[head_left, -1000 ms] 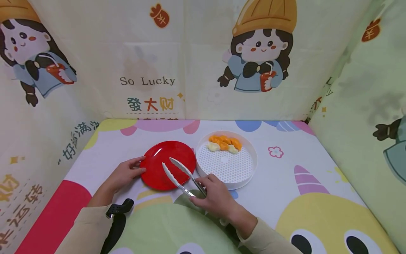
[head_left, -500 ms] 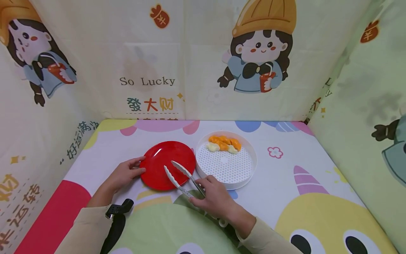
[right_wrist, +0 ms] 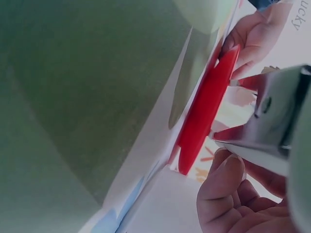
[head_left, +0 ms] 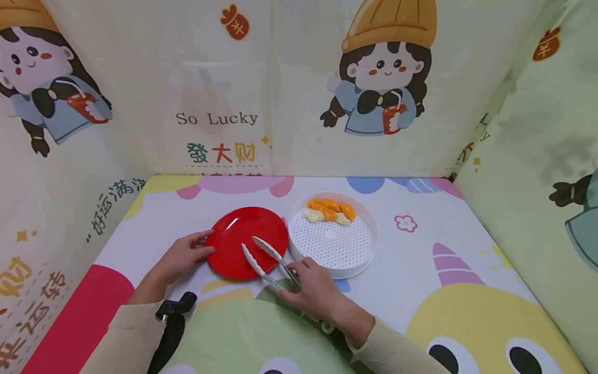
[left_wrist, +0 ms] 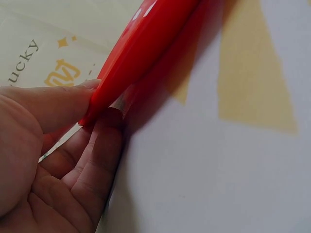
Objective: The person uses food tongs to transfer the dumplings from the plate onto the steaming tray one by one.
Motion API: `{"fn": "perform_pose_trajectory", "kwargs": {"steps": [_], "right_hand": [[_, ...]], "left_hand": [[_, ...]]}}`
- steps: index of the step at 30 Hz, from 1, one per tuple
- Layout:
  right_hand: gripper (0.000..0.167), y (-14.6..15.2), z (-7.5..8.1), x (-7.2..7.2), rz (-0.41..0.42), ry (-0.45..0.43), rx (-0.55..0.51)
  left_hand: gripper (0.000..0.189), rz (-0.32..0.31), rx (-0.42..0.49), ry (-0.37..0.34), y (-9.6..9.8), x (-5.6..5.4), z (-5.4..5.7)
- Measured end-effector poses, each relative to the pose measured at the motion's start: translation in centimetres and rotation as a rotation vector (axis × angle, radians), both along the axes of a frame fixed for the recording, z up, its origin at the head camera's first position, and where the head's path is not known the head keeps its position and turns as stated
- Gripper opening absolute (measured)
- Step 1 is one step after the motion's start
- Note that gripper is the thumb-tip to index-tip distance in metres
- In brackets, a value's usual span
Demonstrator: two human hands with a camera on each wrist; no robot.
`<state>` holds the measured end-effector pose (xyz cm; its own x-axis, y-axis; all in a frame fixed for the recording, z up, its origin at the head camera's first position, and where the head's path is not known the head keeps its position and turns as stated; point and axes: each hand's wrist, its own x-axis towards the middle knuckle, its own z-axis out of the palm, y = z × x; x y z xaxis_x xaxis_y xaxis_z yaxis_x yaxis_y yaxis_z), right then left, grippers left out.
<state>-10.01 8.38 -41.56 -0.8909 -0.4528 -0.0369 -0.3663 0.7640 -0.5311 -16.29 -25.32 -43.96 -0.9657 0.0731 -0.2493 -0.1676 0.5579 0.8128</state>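
Observation:
My left hand [head_left: 184, 257] pinches the left rim of a round red plate [head_left: 233, 221] in the head view. In the left wrist view the thumb [left_wrist: 63, 104] lies over the rim and the fingers are beneath it. Metal tongs [head_left: 286, 267] are gripped in my right hand [head_left: 320, 291], their pale tips parted over the plate with nothing between them. The right wrist view shows the tongs [right_wrist: 279, 114] from close up, with the tips right at the plate. Several orange pieces [head_left: 329, 213] and a few pale pieces [head_left: 314, 216] lie in a white tray.
The round white tray [head_left: 327, 249] has a perforated base and a raised wall, and stands right beside the plate. A patterned cloth [head_left: 397, 265] covers the table. Printed fabric walls [head_left: 294, 104] rise at the back and both sides.
The tongs have shifted slightly right and down over the plate, mostly in the first half second. The left hand, plate and tray look unmoved.

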Motion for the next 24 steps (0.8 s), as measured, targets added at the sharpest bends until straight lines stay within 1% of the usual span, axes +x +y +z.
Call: {"fn": "perform_pose_trajectory", "kwargs": {"steps": [8, 13, 24], "right_hand": [[0.057, 0.01, 0.1, -0.12, 0.02, 0.008, 0.02], [0.057, 0.03, 0.22, -0.14, 0.019, -0.026, 0.03], [0.058, 0.01, 0.13, -0.18, 0.008, -0.058, 0.034]], "left_hand": [[0.072, 0.005, -0.004, -0.01, -0.13, -0.15, -0.03], [0.073, 0.005, -0.008, -0.012, -0.2, -0.11, -0.05], [0.072, 0.006, 0.0, -0.014, -0.19, 0.08, 0.08]]}}
